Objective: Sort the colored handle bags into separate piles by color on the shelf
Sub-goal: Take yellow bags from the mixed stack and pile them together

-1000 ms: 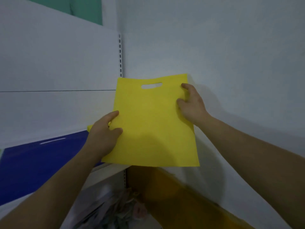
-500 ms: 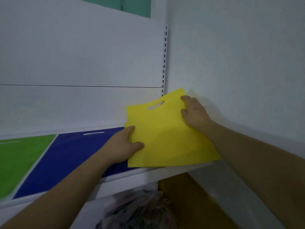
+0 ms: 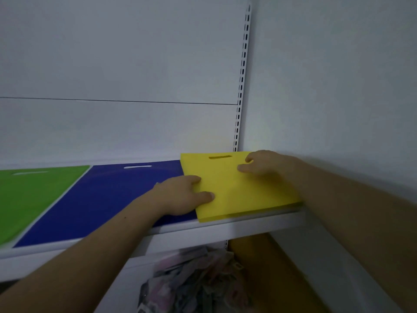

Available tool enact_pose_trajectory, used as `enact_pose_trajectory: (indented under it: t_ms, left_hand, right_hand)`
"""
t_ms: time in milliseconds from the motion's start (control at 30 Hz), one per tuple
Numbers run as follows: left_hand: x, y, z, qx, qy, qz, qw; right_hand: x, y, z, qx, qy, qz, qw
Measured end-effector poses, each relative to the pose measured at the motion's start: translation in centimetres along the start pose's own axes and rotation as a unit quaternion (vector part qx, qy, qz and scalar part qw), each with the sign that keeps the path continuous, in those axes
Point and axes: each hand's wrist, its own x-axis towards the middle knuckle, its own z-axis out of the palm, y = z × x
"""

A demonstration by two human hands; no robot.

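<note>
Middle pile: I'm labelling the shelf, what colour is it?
The middle pile is dark blue; head view.

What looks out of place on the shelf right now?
The yellow pile: its left edge laps over the blue pile, and its front corner seems to poke past the front edge of the shelf. Nothing else stands out.
</note>
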Motion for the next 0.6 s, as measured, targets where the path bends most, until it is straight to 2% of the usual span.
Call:
enact_pose_trajectory:
  t_ms: [67,200,367,600]
  left_hand:
    - [0.0,0.2,0.3,0.012,0.002,-0.004,1.0]
    - [-1.1,0.7,0.5,0.016,0.031,0.021,0.999]
    - [-3.5,2.3,1.2,0.032,-0.015,0.077,0.996]
    - [-3.5,2.6,1.6,0.049,-0.002,0.076,0.996]
  right_hand:
    - [-0.4,0.2,0.1,-0.012,-0.027,-0.003,1.0]
    - [-0.8,0.6,0.7,-0.034,-0.02,-0.004,0.999]
    - [-0.5,0.8,1.5,-0.008,-0.026,-0.012,1.0]
    - [-0.3,1.0,1.6,0.006,-0.035,-0.013,0.999]
